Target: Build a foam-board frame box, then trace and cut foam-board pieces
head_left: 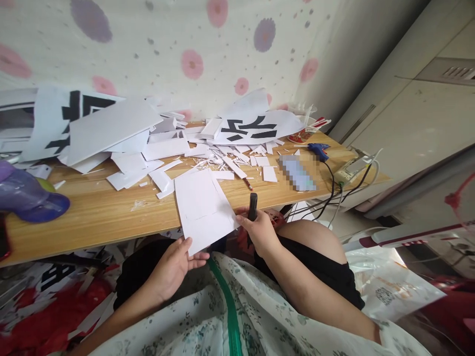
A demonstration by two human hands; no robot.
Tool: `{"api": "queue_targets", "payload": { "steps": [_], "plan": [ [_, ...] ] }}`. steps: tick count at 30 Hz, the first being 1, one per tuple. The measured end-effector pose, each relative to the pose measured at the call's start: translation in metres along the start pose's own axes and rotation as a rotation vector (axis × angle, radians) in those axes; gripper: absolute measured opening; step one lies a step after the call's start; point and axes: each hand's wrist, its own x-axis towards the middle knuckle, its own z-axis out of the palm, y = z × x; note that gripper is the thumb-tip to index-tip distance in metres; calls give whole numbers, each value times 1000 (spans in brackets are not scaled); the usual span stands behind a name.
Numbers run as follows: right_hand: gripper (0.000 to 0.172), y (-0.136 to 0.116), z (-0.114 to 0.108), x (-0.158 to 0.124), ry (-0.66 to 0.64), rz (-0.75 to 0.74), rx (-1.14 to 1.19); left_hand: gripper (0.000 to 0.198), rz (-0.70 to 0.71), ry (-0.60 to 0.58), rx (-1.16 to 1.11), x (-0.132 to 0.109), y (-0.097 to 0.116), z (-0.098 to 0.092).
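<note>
A white sheet of foam board (202, 207) with faint pencil lines rests partly on the table's front edge and sticks out over my lap. My left hand (172, 264) grips its near left corner, thumb on top and fingers beneath. At the sheet's right corner is my right hand (261, 230), thumb and fingertips touching the board. That same hand holds a black utility knife (253, 206) upright in its fist; its blade cannot be seen. Just beyond the sheet, a pencil (248, 184) lies among small white offcuts (233, 165).
On the wooden table (111, 217) are a large white board (115, 126), printed sheets (256, 128), a blue glue gun (319, 150), a pixelated flat object (299, 173), and a power strip (352, 168) with cables. A purple-blue object (31, 193) stands at left. Scraps (55, 287) litter the floor.
</note>
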Motion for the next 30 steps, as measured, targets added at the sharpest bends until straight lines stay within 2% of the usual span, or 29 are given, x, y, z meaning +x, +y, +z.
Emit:
{"api": "queue_targets", "payload": {
  "steps": [2,6,11,16,21,24,27,30],
  "plan": [
    [35,-1,1,-5,-36,0,49,48,-99,-52,-192,2,6,5],
    [36,-7,-1,-14,-162,38,176,44,-91,-56,-300,-1,17,8],
    [31,-15,0,-21,-312,-4,278,44,-57,-61,-243,-12,21,7],
    [35,-21,1,-26,-391,89,389,45,-35,-83,-263,-14,29,12],
    [38,-27,2,-31,-446,209,558,55,-76,-148,-273,-11,33,19],
    [39,-28,4,-33,-546,274,622,50,-98,-203,-262,-9,33,19],
    [39,-26,5,-35,-611,270,645,50,-111,-255,-240,-8,32,17],
    [39,-24,6,-37,-688,245,640,61,-138,-330,-226,-8,28,18]
  ]
}}
